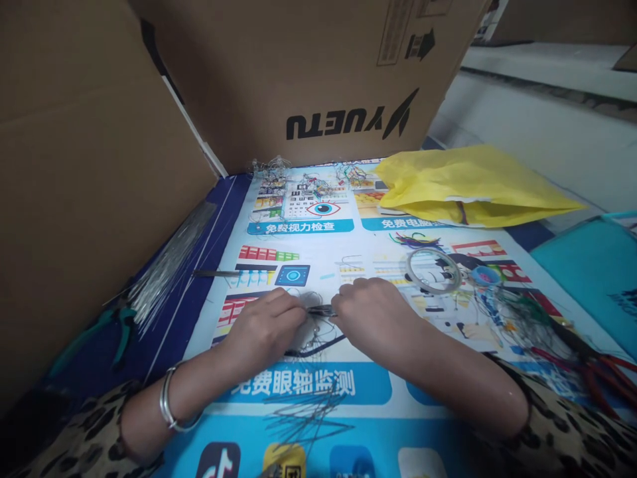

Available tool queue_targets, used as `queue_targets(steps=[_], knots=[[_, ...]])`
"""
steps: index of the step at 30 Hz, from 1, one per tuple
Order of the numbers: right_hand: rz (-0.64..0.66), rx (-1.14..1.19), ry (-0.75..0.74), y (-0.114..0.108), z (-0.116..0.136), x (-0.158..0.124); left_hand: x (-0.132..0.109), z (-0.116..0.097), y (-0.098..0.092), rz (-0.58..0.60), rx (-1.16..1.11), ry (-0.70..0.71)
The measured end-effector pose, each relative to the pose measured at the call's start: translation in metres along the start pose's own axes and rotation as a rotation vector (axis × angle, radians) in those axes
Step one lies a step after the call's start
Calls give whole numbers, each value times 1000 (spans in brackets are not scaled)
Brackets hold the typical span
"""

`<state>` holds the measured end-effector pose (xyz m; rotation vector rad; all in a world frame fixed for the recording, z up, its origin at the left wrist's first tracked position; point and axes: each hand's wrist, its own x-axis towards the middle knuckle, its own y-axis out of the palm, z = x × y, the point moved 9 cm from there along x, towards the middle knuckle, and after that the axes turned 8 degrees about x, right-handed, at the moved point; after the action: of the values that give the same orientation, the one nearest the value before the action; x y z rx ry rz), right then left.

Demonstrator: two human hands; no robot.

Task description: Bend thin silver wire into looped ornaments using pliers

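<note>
wire bundle (321, 310), short, dark and thin, spans the gap between the two hands, its ends running in under the fingers. the left hand (269, 322) pinches its left end and the right hand (372, 318) pinches its right end, the fingers of both curled closed; what the thumbs do is hidden. just below the bundle, fine looping wires lie on the printed sheet (348, 242), and further below it are loose straight wires (311, 415), crossing one another. above and right of the bundle sit a clear ring (456, 269) and, beyond that, a yellow bag (472, 179). well left of the bundle are a sheaf of silvery wires (166, 272) and teal-handled pliers (125, 328); far right of it and lower, a red-handled tool (600, 378). beyond the bundle, at the back, stands a cardboard panel (239, 79).
</note>
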<state>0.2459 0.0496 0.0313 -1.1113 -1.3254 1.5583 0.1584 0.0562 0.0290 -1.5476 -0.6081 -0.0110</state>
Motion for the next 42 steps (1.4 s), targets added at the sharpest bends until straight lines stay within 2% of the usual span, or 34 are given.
queue_targets(steps=[5,15,24,28,35,42], knots=[[11,-5,-3,2,0,1,0,2,-1,-29,-16,1],[-22,31,-12,2,-1,0,0,-3,5,25,15,70],[9,15,-14,0,0,1,0,-6,18,176,41,109],[16,5,-9,0,-1,1,2,-3,19,230,63,79],[-7,17,-8,0,-2,0,3,1,24,293,19,83],[4,10,33,-1,-11,-4,5,3,22,283,-43,68]])
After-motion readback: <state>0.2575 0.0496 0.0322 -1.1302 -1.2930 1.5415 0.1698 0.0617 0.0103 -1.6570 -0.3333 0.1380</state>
